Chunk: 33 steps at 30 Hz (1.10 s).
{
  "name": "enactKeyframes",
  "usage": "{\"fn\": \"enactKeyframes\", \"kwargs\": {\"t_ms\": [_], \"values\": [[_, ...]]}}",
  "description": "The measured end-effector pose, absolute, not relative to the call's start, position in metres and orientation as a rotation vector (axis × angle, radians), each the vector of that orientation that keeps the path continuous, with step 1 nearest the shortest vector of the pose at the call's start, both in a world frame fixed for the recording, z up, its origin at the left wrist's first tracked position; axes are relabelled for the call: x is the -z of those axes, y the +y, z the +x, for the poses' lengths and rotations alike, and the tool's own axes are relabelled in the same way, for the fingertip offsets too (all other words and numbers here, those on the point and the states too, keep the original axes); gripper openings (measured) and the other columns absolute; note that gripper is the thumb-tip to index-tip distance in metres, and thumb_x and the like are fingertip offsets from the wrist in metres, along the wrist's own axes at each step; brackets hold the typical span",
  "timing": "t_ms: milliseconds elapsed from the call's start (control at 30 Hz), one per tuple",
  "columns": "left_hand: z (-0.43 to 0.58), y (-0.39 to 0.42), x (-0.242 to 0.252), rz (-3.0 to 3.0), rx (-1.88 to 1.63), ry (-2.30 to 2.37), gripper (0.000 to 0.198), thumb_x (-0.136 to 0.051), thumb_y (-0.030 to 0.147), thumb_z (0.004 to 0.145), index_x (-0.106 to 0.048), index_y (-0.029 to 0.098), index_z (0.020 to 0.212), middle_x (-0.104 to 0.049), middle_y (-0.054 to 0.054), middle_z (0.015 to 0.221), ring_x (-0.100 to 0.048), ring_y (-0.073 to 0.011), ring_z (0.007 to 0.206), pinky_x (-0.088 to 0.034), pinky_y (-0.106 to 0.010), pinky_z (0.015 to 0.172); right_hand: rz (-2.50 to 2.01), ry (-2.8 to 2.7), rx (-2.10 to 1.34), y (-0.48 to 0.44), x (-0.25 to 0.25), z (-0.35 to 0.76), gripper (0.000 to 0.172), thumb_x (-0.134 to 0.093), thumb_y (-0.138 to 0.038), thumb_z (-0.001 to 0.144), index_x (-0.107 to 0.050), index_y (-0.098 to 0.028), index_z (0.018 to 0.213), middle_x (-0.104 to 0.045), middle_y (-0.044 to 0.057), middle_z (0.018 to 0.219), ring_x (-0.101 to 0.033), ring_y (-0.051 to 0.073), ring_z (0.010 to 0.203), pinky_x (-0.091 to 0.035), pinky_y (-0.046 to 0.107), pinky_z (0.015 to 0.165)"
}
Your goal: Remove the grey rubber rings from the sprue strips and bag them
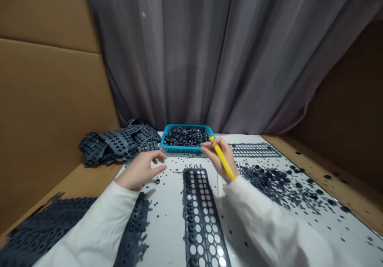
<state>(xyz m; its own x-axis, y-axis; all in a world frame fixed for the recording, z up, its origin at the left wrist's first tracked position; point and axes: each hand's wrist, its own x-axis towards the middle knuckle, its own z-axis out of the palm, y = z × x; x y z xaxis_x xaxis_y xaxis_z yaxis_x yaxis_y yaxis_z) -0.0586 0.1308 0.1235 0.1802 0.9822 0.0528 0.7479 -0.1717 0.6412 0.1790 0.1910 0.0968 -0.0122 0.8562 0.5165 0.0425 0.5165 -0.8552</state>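
My right hand [220, 155] is closed around a yellow stick-like tool [223, 159], its tip raised near the front edge of a blue basket [167, 146] full of small dark rubber pieces. My left hand [142, 170] rests palm down on the white table with fingers loosely curled, holding nothing that I can see. Between my hands lies a long dark rubber strip [200, 215] with rows of round holes, many punched through. Both arms wear white sleeves.
Crumpled emptied rubber sheets [118, 143] are piled at the back left, more sheets [36, 229] lie at the near left. Loose dark pieces [278, 183] are scattered to the right, and another strip [254, 150] lies behind them. Cardboard walls and a grey curtain enclose the table.
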Motion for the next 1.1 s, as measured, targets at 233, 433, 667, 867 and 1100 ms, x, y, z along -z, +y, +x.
{"fn": "enactKeyframes", "kwargs": {"t_ms": [233,433,667,867,1100], "values": [[-0.097,0.160,-0.060,2.016,-0.183,1.762,0.034,-0.064,0.004,0.043,-0.066,0.018,0.074,-0.062,0.002,0.068,-0.056,-0.0139,0.062,-0.038,-0.020,0.054,-1.041,-1.708,-0.548,0.307,-0.088,0.183,0.031,-0.065,-0.042,0.065,-0.042,-0.022,0.070,-0.070,0.010,0.083,-0.066,0.027,0.081,-0.047,0.042,0.078],[-0.097,0.166,-0.050,1.982,-0.294,1.596,0.015,-0.062,0.011,0.052,-0.067,0.018,0.065,-0.061,0.001,0.060,-0.055,-0.0133,0.057,-0.038,-0.021,0.054,-1.049,-1.826,-0.529,0.267,-0.088,0.195,0.022,-0.055,-0.040,0.078,-0.043,-0.022,0.078,-0.068,0.010,0.091,-0.064,0.026,0.095,-0.045,0.038,0.080],[-0.081,0.158,-0.080,1.850,-0.533,1.219,0.023,-0.061,0.035,0.070,-0.067,0.015,0.079,-0.068,-0.006,0.074,-0.060,-0.0154,0.069,-0.045,-0.025,0.065,-1.008,-1.934,-0.783,0.164,-0.093,0.214,0.017,-0.055,-0.034,0.082,-0.043,-0.022,0.080,-0.067,0.010,0.099,-0.058,0.028,0.107,-0.044,0.041,0.084],[-0.040,0.127,-0.111,1.599,-0.684,0.930,0.020,-0.065,0.034,0.071,-0.064,0.015,0.073,-0.063,-0.002,0.064,-0.057,-0.0125,0.060,-0.044,-0.024,0.061,-0.883,-1.810,-0.867,0.094,-0.095,0.182,0.030,-0.070,-0.025,0.072,-0.041,-0.024,0.081,-0.066,0.008,0.105,-0.063,0.024,0.095,-0.047,0.040,0.083],[-0.017,0.094,-0.136,1.619,-0.847,0.961,0.019,-0.067,0.032,0.072,-0.063,0.015,0.077,-0.060,-0.001,0.068,-0.053,-0.0117,0.063,-0.041,-0.022,0.059,-0.777,-1.407,-1.022,0.073,-0.107,0.151,0.031,-0.069,-0.020,0.072,-0.037,-0.023,0.074,-0.066,0.001,0.080,-0.064,0.015,0.069,-0.052,0.030,0.065]]}}
